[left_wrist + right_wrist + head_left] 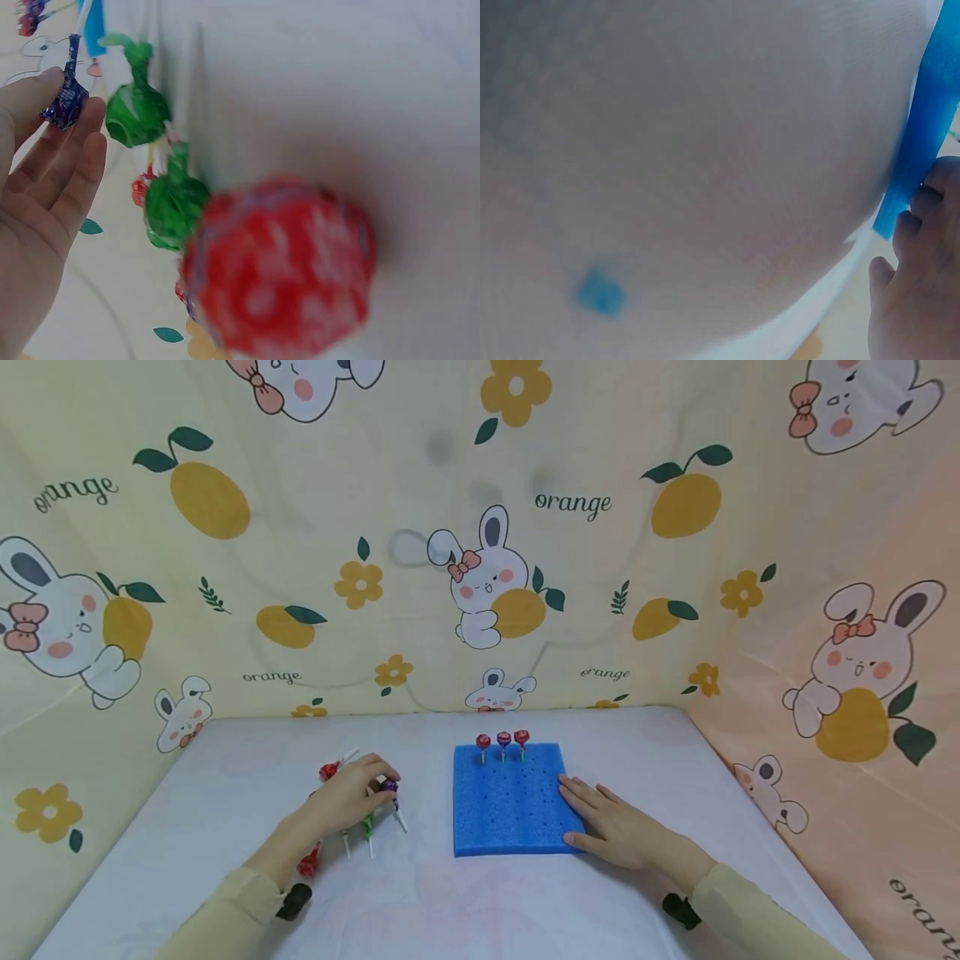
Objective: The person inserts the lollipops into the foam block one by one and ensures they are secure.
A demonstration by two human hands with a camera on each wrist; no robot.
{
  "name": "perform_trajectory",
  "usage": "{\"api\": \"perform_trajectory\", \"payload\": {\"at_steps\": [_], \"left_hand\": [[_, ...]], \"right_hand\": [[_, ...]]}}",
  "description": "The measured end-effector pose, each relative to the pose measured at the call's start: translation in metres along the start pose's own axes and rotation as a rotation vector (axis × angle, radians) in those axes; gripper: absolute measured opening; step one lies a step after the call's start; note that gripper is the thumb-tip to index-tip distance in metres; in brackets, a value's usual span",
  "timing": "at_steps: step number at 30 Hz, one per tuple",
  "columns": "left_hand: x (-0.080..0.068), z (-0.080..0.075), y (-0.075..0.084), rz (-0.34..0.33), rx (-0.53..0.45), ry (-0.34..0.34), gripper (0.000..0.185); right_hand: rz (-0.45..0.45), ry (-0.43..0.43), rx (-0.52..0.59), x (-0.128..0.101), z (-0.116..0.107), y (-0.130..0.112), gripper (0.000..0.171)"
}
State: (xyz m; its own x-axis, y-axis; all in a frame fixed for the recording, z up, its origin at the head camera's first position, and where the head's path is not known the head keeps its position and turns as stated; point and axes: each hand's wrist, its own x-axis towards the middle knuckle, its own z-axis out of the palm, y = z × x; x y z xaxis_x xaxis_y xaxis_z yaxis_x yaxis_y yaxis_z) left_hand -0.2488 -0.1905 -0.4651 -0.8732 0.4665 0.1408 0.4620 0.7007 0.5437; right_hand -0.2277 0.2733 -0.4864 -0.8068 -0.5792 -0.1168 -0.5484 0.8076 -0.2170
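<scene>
My left hand (351,797) pinches a dark purple lollipop (66,103) by its wrapped head, thumb on one side and fingers on the other. In the head view its white stick slants down to the right. Green lollipops (139,112) and a large, blurred red lollipop (281,270) lie close by that hand. A blue foam block (510,827) with rows of small holes lies to the right. Along its far edge several wrapped lollipops (504,740) stand upright. With fingers extended, my right hand (618,828) rests against the block's right edge.
The block and loose lollipops lie on a white-covered table (420,902). More red lollipops (308,862) are spread around and partly under the left forearm. A printed cloth backdrop (420,468) rises behind the table and at both sides.
</scene>
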Motion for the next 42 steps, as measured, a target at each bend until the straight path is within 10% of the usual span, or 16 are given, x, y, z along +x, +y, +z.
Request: {"api": "perform_trajectory", "payload": {"at_steps": [21,42], "left_hand": [[0.003,0.012,0.028,0.058,-0.137,0.279,0.017],[0.023,0.031,0.06,0.066,-0.225,0.308,0.032]], "right_hand": [[0.014,-0.014,0.001,0.002,0.0,-0.001,0.092],[0.006,-0.002,-0.006,0.0,0.0,0.0,0.09]]}}
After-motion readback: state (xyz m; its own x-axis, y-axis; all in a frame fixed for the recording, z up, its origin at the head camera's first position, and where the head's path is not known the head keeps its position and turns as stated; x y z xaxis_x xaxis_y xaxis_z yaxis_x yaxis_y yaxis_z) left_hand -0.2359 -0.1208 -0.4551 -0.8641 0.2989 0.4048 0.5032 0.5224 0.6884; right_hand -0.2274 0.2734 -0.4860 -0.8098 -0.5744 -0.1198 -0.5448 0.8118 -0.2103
